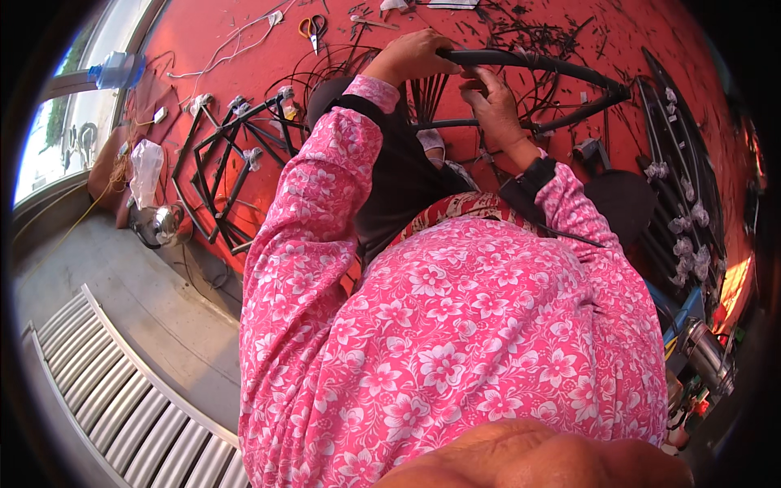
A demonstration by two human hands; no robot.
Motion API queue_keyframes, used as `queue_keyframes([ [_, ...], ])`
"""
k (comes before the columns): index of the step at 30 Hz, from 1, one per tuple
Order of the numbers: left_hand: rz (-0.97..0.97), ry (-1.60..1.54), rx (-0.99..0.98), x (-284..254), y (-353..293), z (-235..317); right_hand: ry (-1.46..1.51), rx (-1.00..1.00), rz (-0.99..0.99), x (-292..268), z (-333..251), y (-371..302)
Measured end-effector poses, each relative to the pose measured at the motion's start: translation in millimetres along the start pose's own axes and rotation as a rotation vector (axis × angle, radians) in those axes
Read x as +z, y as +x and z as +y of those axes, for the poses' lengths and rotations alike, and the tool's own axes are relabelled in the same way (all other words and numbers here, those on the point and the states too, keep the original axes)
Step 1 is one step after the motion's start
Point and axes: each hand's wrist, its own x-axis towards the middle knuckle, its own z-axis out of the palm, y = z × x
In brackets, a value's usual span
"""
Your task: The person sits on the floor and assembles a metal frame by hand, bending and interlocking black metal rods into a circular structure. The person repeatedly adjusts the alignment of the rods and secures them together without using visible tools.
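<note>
Red floor [189, 31]. Bright window [45, 154] at left with brownish crossbar [68, 84], daylight behind. Grey surface [134, 281] lower left, silvery slatted metal furniture [122, 382] alongside. Warm sunlit patch [736, 291] near right edge.

Before us: a tube frame [541, 60], its left end in our left hand [413, 55] | To our left: joined frames [236, 124] on the floor [181, 47], and, nearer, a bench [140, 389] | Beyond our left hand: the scissors [313, 31] | To our right: a group of tubes [701, 175]
</note>
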Motion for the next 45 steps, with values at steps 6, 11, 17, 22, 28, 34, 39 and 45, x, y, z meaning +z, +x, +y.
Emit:
queue_keyframes([
  [6,-0.092,-0.104,-0.054,-6,2,2,0.571,0.267,0.023,11,25,4],
  [11,-0.133,-0.154,-0.041,-8,5,-3,1.262,0.579,-0.001,13,16,3],
  [17,-0.118,-0.181,-0.018,-4,5,-7,1.278,0.540,-0.048,19,12,12],
  [22,-0.128,-0.125,-0.010,-3,6,-10,0.011,0.104,0.034,13,18,20],
  [28,-0.033,-0.127,0.022,0,5,-12,-0.526,-0.196,0.174,-2,19,10],
  [34,-0.064,-0.118,0.002,-1,5,-11,0.125,0.146,0.092,-2,12,12],
  [39,-0.115,-0.138,-0.024,-4,3,-8,0.400,0.300,-0.058,-1,10,17],
  [45,-0.097,-0.195,-0.008,-8,-2,-8,0.349,0.319,-0.070,2,5,7],
])
